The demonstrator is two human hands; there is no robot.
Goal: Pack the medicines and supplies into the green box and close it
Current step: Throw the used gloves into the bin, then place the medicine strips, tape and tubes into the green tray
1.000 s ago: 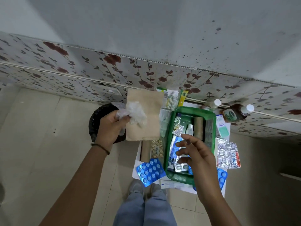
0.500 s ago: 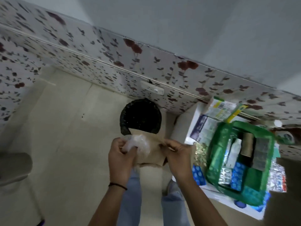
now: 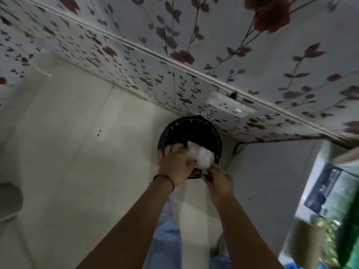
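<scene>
Both hands are over the black bin (image 3: 189,127) on the floor. My left hand (image 3: 174,164) grips a crumpled clear plastic wrapper (image 3: 200,155) held at the bin's mouth. My right hand (image 3: 218,180) pinches the wrapper's lower edge, with a bit of brown paper just showing beneath. The green box (image 3: 349,226) is blurred at the far right edge on the white table (image 3: 310,193), with a dark medicine pack (image 3: 322,189) and a gold blister strip (image 3: 328,235) beside it.
A floral-patterned wall (image 3: 194,45) with a white socket plate (image 3: 231,105) runs behind the bin. Pale floor tiles (image 3: 77,152) spread to the left. A grey rounded object (image 3: 9,200) sits at the left edge. My legs in blue jeans (image 3: 167,233) are below.
The view swung left, away from the green box. My right hand left the box and joined the left on the wrapper and brown paper; both moved to the bin's mouth.
</scene>
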